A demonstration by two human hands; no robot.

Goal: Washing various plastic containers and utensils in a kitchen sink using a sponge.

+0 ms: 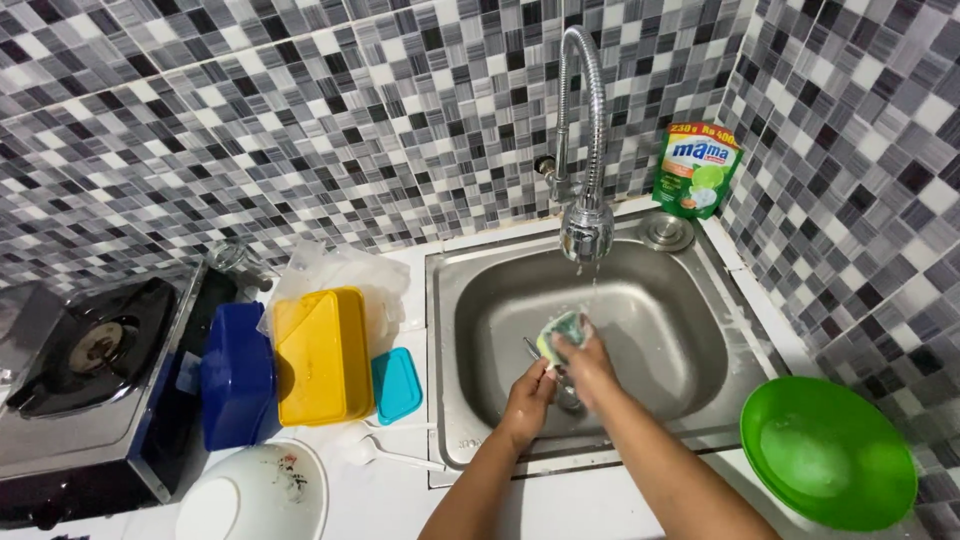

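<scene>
Over the steel sink [660, 300], my right hand [590, 365] grips a yellow-green sponge [560, 333] under a thin stream from the flexible chrome tap [586, 228]. My left hand [528, 395] is closed on a small metal utensil [545, 362] right beside the sponge; only a short bit of its handle shows, so its kind is unclear. Both hands are together at the middle of the basin.
A green plate [828, 452] lies at the right. A green soap pouch [697, 170] leans in the corner. Left of the sink are a yellow box [320, 355], blue box [236, 375], teal lid [397, 385], white bowl [255, 495], white spoon [390, 455] and a gas stove [85, 370].
</scene>
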